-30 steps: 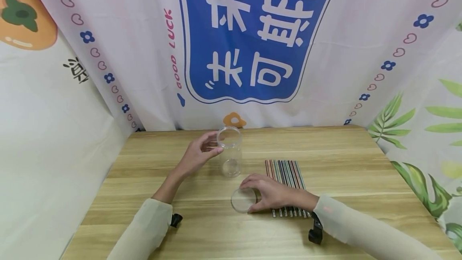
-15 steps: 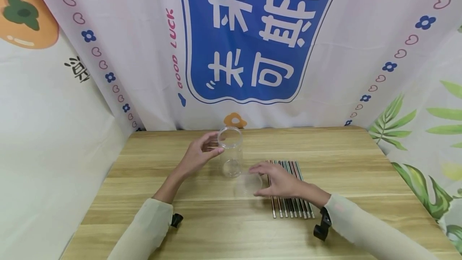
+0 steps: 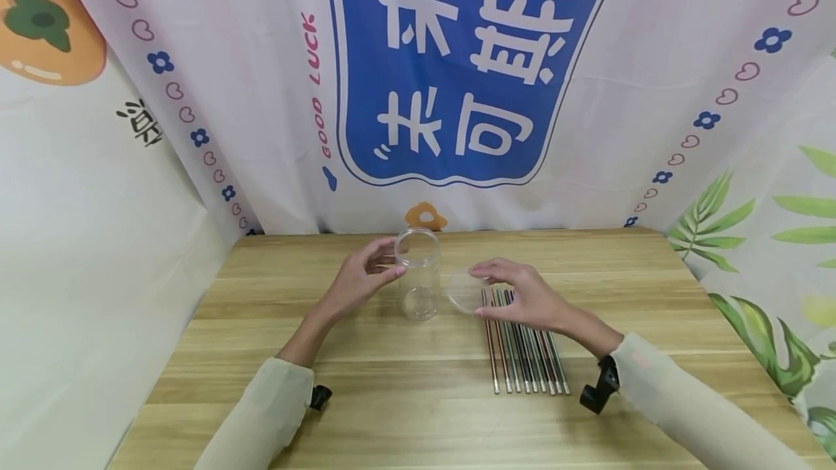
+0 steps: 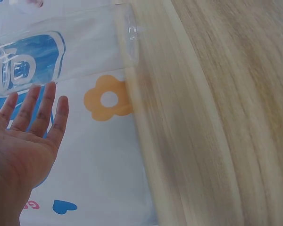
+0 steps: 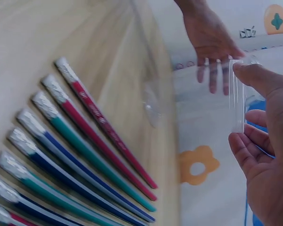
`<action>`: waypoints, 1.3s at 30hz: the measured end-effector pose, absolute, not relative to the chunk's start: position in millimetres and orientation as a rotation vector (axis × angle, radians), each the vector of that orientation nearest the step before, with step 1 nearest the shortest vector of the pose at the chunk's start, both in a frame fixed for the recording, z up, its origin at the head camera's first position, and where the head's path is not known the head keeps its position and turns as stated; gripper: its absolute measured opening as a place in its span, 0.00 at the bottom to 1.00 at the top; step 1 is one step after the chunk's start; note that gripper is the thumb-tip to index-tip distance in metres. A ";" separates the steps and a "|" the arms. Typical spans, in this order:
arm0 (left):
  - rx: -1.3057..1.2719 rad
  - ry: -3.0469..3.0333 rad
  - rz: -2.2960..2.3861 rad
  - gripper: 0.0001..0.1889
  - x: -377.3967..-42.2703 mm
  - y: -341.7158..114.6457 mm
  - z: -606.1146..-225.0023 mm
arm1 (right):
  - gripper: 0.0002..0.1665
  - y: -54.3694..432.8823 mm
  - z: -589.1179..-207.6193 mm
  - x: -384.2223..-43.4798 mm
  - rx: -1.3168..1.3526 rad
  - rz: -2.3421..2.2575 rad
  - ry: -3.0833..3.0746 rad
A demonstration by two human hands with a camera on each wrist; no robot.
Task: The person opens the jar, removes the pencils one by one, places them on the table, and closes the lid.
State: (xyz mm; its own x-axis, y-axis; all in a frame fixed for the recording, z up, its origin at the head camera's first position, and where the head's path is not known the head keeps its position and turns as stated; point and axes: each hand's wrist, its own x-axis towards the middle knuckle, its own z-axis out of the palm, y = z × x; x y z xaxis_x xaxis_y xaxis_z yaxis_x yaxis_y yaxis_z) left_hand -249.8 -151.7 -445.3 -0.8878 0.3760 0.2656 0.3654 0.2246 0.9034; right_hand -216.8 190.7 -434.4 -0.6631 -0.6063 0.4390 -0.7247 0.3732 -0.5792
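Note:
A clear plastic jar (image 3: 419,283) stands upright on the table with its mouth uncovered. My left hand (image 3: 361,272) is at the jar's left side near the rim; in the left wrist view its fingers (image 4: 46,106) are straight beside the jar (image 4: 96,44). Whether they touch the wall is hard to tell. Between thumb and fingertips my right hand (image 3: 525,297) pinches a round clear lid (image 3: 462,294) by its edge. The right wrist view shows the lid (image 5: 236,103) edge-on. It is raised above the table, right of the jar.
Several pencils (image 3: 532,361) lie side by side on the wooden table (image 3: 392,412), under and in front of my right hand. Their metallic ends face me. A printed cloth (image 3: 281,93) hangs behind the table's far edge.
My right hand has lifted the lid off the table and carried it up, away from me and rightward, over the pencils' far ends. The left hand and jar have stayed in place.

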 end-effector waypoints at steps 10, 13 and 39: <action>0.745 2.448 1.810 0.27 -251.3 -150.6 -444.4 | 0.35 190.2 -414.1 -229.3 1.146 1.208 -2.437; 0.753 2.438 1.814 0.27 -251.7 -149.7 -444.1 | 0.36 189.0 -408.8 -231.6 1.089 1.251 -2.456; 0.734 2.435 1.802 0.30 -250.9 -150.5 -444.8 | 0.35 138.4 -369.7 -267.5 1.152 1.319 -2.523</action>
